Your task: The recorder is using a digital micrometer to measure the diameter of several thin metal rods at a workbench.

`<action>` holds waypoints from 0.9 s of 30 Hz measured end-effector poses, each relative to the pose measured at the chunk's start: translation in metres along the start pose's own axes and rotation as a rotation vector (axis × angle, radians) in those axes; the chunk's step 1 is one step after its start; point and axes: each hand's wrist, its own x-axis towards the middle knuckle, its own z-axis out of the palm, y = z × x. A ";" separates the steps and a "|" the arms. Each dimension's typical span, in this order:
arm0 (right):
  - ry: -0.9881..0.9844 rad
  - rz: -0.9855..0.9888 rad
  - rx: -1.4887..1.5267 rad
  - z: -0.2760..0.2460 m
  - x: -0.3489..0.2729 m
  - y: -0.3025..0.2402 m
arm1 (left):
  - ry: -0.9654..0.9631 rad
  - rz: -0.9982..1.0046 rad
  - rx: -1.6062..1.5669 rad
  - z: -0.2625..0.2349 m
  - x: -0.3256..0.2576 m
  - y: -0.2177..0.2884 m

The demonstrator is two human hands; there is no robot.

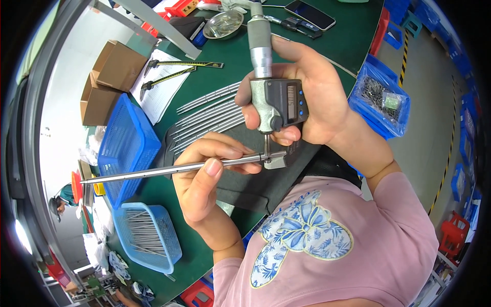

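My right hand (319,87) is wrapped round a digital micrometer (267,105) with a grey frame, a small screen and blue buttons. Between thumb and fingers, my left hand (202,176) pinches a long thin metal rod (148,174) with dark grooves along it. The rod's right end lies in the micrometer's jaw, under the spindle; its other end points left over a blue basket. Behind my left hand, several similar grooved metal rods (207,118) lie side by side on a dark cloth (240,192).
An empty blue basket (130,148) stands left; a lighter blue basket (171,240) nearer me holds several rods. Two calipers (179,64) rest on paper by cardboard boxes (115,69). A metal bowl (223,24) and a phone (310,14) are at the back. Right, a blue bin (378,97) holds small parts.
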 end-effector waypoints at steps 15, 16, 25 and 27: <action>0.046 0.016 -0.026 0.002 -0.001 0.002 | -0.042 0.037 0.035 -0.006 0.000 -0.003; 0.045 0.019 -0.024 0.002 0.000 0.002 | -0.039 0.035 0.036 -0.006 0.000 -0.003; 0.070 -0.039 -0.019 0.004 0.000 0.004 | 0.020 0.013 0.007 -0.003 0.000 0.000; 0.073 -0.027 -0.014 0.004 0.001 0.003 | 0.016 0.011 0.017 -0.003 0.000 0.000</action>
